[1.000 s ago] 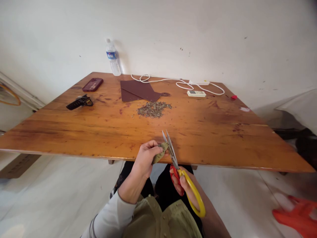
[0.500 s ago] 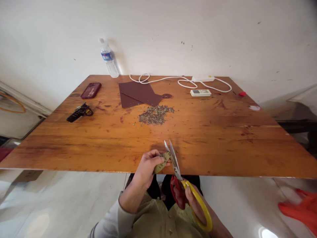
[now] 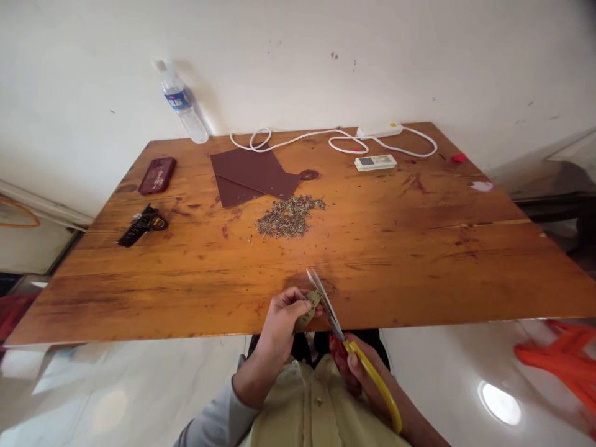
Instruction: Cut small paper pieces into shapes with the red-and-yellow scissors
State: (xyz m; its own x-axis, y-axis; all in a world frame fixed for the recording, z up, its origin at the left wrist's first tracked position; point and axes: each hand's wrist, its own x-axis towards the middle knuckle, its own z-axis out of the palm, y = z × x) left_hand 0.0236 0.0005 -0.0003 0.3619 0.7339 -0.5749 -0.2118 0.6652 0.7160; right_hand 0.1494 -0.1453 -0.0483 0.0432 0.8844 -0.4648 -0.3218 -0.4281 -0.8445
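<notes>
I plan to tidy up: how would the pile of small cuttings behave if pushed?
The pile of cuttings is loose, tiny bits, so it would probably spread rather than slide whole. It looks very light; stray bits lie around it, so some may stay behind.

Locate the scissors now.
The scissors: low centre of head view, in the right hand at the near table edge, blades at the green scrap the left hand pinches.

A wooden worktop stands against a white wall. At its far edge a water bottle stands, beside a looped white cable and a power strip. A small white device lies near the strip. Two dark brown sheets overlap, just beyond a heap of greyish clippings. At left lie a maroon case and a black tool. Something orange lies on the floor.
</notes>
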